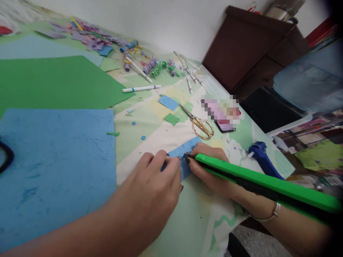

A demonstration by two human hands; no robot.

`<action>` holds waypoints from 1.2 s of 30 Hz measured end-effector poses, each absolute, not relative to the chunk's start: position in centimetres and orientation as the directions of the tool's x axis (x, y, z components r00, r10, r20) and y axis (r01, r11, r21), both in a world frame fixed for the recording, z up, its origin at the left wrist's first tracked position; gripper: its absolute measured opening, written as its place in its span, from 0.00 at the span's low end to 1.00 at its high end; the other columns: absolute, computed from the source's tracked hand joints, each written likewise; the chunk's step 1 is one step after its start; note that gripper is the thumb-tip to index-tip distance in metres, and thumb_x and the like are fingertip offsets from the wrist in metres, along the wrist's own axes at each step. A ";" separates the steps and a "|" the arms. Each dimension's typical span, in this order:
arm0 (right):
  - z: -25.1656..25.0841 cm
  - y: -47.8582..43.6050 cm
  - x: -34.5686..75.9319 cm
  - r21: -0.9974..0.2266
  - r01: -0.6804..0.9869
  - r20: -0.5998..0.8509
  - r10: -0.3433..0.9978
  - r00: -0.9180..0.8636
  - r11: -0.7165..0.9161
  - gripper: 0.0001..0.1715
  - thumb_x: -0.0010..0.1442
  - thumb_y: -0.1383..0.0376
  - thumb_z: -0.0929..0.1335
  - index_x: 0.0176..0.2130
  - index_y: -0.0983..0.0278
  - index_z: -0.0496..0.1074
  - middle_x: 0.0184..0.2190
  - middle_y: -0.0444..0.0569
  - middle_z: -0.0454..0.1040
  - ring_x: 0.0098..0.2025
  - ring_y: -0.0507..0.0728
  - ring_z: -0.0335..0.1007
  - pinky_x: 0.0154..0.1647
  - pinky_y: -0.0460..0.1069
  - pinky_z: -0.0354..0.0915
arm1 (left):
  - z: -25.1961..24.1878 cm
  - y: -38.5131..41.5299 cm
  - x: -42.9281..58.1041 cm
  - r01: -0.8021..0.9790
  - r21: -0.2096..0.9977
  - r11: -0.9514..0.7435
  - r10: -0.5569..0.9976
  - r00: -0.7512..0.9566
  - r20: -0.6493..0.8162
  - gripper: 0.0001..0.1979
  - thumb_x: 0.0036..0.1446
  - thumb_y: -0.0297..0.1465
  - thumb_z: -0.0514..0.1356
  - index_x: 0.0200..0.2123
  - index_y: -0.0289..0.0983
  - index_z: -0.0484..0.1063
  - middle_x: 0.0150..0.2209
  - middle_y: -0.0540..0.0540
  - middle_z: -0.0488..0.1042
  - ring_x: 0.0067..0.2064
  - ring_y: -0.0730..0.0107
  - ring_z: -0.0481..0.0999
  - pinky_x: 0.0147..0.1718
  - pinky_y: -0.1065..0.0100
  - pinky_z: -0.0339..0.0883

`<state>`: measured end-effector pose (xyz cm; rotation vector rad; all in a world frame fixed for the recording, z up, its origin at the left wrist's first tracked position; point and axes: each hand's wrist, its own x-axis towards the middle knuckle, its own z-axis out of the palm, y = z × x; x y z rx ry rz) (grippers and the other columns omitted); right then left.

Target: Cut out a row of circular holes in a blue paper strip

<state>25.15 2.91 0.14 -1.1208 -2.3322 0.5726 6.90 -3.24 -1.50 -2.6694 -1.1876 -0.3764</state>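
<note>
A small blue foam or paper piece lies on the table between my two hands. My left hand has its fingers curled and pinched together at the left side of the piece. My right hand grips a long green-and-black tool near its dark, narrow tip. That tip meets the blue piece close to my left fingertips. The tool's body slants back to the right across my right forearm, hiding part of it. Just beyond my right hand lie gold-handled scissors.
Large blue and green sheets cover the left side. Markers, curled foam rolls and a scrap pile sit farther back. A blurred-out pink item and a blue glue gun lie to the right, near the table edge.
</note>
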 end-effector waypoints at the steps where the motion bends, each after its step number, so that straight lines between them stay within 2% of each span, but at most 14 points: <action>1: 0.1 2.9 25.1 -0.559 0.601 0.245 0.806 -0.539 0.572 0.16 0.58 0.68 0.63 0.20 0.63 0.57 0.19 0.41 0.60 0.24 0.50 0.55 0.25 0.47 0.52 | -1.5 -3.3 6.9 0.750 -0.079 -0.657 0.699 0.645 0.308 0.11 0.55 0.30 0.57 0.37 0.35 0.77 0.41 0.37 0.75 0.38 0.49 0.70 0.28 0.55 0.62; 9: -0.1 2.5 25.0 -0.578 0.613 0.236 0.829 -0.507 0.539 0.17 0.57 0.69 0.63 0.20 0.63 0.54 0.19 0.41 0.58 0.24 0.50 0.54 0.26 0.47 0.51 | -1.5 -3.4 6.8 0.745 -0.103 -0.659 0.688 0.652 0.319 0.11 0.56 0.31 0.56 0.38 0.34 0.77 0.41 0.36 0.74 0.37 0.49 0.69 0.29 0.55 0.62; 14: -0.3 2.5 25.2 -0.578 0.593 0.264 0.816 -0.515 0.561 0.19 0.58 0.69 0.63 0.20 0.63 0.52 0.18 0.40 0.56 0.24 0.50 0.52 0.26 0.47 0.50 | -1.5 -3.0 6.8 0.744 -0.085 -0.663 0.688 0.649 0.324 0.14 0.61 0.30 0.51 0.41 0.33 0.76 0.39 0.36 0.73 0.38 0.51 0.68 0.32 0.53 0.64; 16: -0.2 2.6 25.4 -0.585 0.586 0.269 0.816 -0.512 0.561 0.19 0.58 0.68 0.64 0.20 0.63 0.53 0.18 0.40 0.56 0.24 0.49 0.52 0.26 0.47 0.50 | -1.3 -2.6 6.7 0.757 -0.004 -0.654 0.711 0.615 0.341 0.16 0.62 0.32 0.49 0.42 0.32 0.75 0.37 0.37 0.71 0.39 0.52 0.67 0.35 0.52 0.65; 19: 0.1 2.8 25.7 -0.646 0.577 0.243 0.851 -0.465 0.500 0.18 0.60 0.65 0.64 0.21 0.63 0.57 0.19 0.39 0.58 0.24 0.49 0.53 0.26 0.46 0.52 | -1.1 -1.9 6.4 0.778 0.245 -0.579 0.797 0.478 0.369 0.16 0.61 0.35 0.51 0.44 0.32 0.73 0.39 0.38 0.69 0.41 0.53 0.65 0.41 0.51 0.65; 22: 0.1 3.3 25.9 -0.703 0.574 0.264 0.903 -0.339 0.421 0.17 0.62 0.60 0.63 0.23 0.63 0.62 0.21 0.40 0.61 0.26 0.50 0.57 0.30 0.46 0.57 | -0.9 -1.2 6.3 0.781 0.456 -0.427 0.903 0.343 0.259 0.19 0.55 0.39 0.57 0.44 0.31 0.70 0.44 0.36 0.67 0.46 0.51 0.64 0.48 0.48 0.62; 24: -0.1 3.7 26.0 -0.716 0.571 0.311 0.916 -0.253 0.401 0.18 0.63 0.59 0.62 0.24 0.63 0.63 0.23 0.41 0.63 0.28 0.51 0.60 0.30 0.46 0.58 | -0.7 -0.8 6.4 0.792 0.475 -0.383 0.924 0.325 0.202 0.22 0.51 0.41 0.61 0.44 0.31 0.69 0.43 0.37 0.69 0.46 0.50 0.65 0.48 0.48 0.62; 27: -0.3 4.3 25.9 -0.718 0.563 0.373 0.909 -0.187 0.410 0.20 0.62 0.58 0.64 0.21 0.63 0.62 0.20 0.40 0.61 0.26 0.51 0.59 0.30 0.46 0.59 | -0.3 -0.4 6.6 0.815 0.478 -0.326 0.945 0.300 0.132 0.24 0.47 0.40 0.65 0.44 0.32 0.67 0.36 0.42 0.71 0.41 0.54 0.68 0.42 0.51 0.66; 30: -0.4 4.7 26.0 -0.702 0.560 0.434 0.888 -0.153 0.440 0.19 0.63 0.59 0.64 0.22 0.63 0.63 0.22 0.41 0.64 0.27 0.51 0.62 0.31 0.47 0.62 | -0.1 0.1 6.8 0.835 0.479 -0.271 0.960 0.270 0.073 0.24 0.47 0.41 0.68 0.43 0.33 0.68 0.38 0.43 0.72 0.43 0.56 0.70 0.43 0.53 0.68; 32: -0.5 4.9 26.2 -0.690 0.568 0.464 0.877 -0.128 0.448 0.16 0.64 0.60 0.64 0.27 0.65 0.68 0.26 0.43 0.69 0.30 0.51 0.66 0.33 0.47 0.65 | -0.1 0.5 6.9 0.841 0.488 -0.233 0.969 0.245 0.040 0.16 0.58 0.40 0.61 0.44 0.35 0.70 0.43 0.45 0.72 0.44 0.62 0.73 0.45 0.55 0.69; 34: -0.6 5.1 26.5 -0.682 0.589 0.471 0.877 -0.100 0.434 0.13 0.65 0.59 0.66 0.39 0.68 0.71 0.35 0.46 0.73 0.35 0.52 0.71 0.37 0.50 0.70 | -0.2 1.0 7.1 0.835 0.519 -0.182 0.978 0.206 0.012 0.15 0.61 0.39 0.59 0.47 0.35 0.70 0.47 0.43 0.72 0.47 0.62 0.73 0.46 0.54 0.70; 36: -0.9 5.4 26.8 -0.671 0.621 0.468 0.881 -0.068 0.404 0.17 0.65 0.58 0.66 0.48 0.67 0.70 0.44 0.49 0.73 0.42 0.56 0.73 0.42 0.53 0.72 | -0.3 1.3 7.3 0.807 0.577 -0.128 0.987 0.161 -0.007 0.16 0.62 0.38 0.59 0.49 0.36 0.69 0.50 0.42 0.72 0.48 0.62 0.74 0.46 0.54 0.71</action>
